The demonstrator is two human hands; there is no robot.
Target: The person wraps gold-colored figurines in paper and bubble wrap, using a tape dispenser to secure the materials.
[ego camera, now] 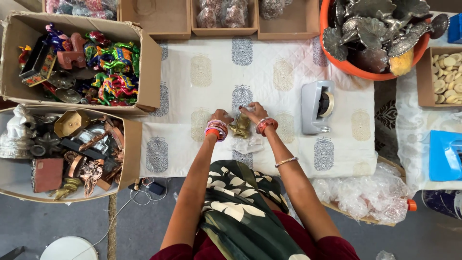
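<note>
A grey tape dispenser (pixel 316 107) stood on the patterned cloth (pixel 216 72). Cardboard boxes held painted figurines (pixel 108 67) and metal statuettes (pixel 72 149). An orange tub (pixel 356 70) carried metal leaves; crumpled plastic bags (pixel 370 192) lay nearby.

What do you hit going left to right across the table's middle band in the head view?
Cardboard box of painted colourful figurines → left hand → small brass figurine → right hand → grey tape dispenser → blue plastic box.
</note>
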